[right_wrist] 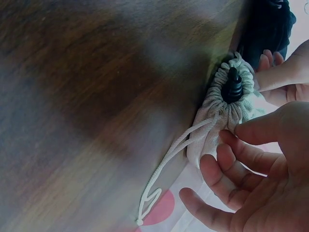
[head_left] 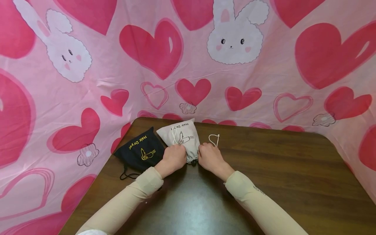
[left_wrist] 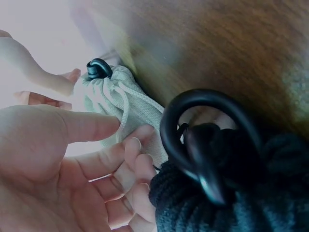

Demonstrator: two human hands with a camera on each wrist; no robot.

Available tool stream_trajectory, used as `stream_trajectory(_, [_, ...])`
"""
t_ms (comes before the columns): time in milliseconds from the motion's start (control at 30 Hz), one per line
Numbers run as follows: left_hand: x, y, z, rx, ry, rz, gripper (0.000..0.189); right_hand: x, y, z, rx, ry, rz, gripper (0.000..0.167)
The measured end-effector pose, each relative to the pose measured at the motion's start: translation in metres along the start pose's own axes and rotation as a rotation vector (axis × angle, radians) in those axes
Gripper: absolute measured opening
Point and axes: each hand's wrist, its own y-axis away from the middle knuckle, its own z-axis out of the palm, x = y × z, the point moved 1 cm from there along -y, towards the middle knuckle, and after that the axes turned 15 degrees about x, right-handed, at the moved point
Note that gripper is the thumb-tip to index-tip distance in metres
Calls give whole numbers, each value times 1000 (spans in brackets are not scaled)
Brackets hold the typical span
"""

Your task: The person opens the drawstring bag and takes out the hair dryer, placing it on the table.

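- Cloth bag (head_left: 190, 130), the pale one, lies on the table (head_left: 279, 163) ahead of you, its gathered mouth facing you and both your hands at its neck.
- Your left hand (head_left: 175, 155) pinches the neck on its left side; your right hand (head_left: 212, 156) pinches the right side between thumb and finger, other fingers loosely bent.
- The dark bag (head_left: 129, 150) on the left looks finished, as you could judge it: its mouth is bunched around a thick black loop (left_wrist: 195, 99).
- The pale bag seems nearly there. Its mouth is drawn into folds, yet a small gap shows around a black piece (right_wrist: 233, 89) poking out; any tightening left would be there.
- Its left cord (head_left: 174, 133) lies over the print and its right cord (right_wrist: 162, 162) trails past your right hand, both ends loose.
- Mind the far edge: the pale bag's top reaches it, with the curtain (head_left: 194, 52) close behind.
- The dark bag sits by the table's left edge, so you have little room that way.
- Bare wood stretches to your right and toward you, the easier directions for a pull.
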Motion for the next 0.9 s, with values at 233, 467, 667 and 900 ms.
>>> stream_trajectory(233, [3,0,0,-10,5,-9,23,0,0,-1,-11,3,7,19])
stream_trajectory(467, [3,0,3,-9,5,-4,24,0,0,-1,-15,-2,6,18])
stream_trajectory(667, [4,0,5,-18,0,-2,23,0,1,-1,-2,-9,4,19])
stream_trajectory(900, [6,-1,6,-27,14,-2,24,1,3,-2,-5,-10,20,20])
